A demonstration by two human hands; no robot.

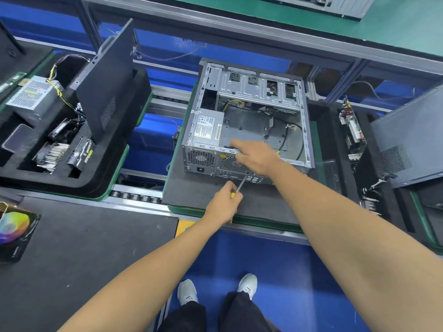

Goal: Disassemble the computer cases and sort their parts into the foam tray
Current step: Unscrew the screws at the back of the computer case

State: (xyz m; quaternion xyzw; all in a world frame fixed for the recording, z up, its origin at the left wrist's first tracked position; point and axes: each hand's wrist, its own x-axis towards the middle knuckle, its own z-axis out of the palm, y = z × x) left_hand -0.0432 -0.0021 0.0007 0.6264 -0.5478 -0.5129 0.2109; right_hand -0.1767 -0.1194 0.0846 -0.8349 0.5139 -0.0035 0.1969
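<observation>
An open silver computer case (261, 97) lies on its side on a dark foam pad, with a grey power supply (207, 127) still inside at its near left. My left hand (224, 203) grips a yellow-handled screwdriver (239, 186) whose shaft points up at the case's rear panel. My right hand (256, 156) rests on the case's near top edge, fingers curled over the rim and forefinger stretched left. A black foam tray (79, 180) at left holds a power supply (33, 95), a heatsink (51, 154), a drive (81, 153) and an upright side panel (107, 80).
A second foam tray (335, 130) at right holds an upright circuit board (352, 130) and a leaning side panel (412, 137). A black mat (84, 248) covers the near bench, with a colourful box (14, 232) at its left edge. Conveyor rollers (136, 196) run between the trays.
</observation>
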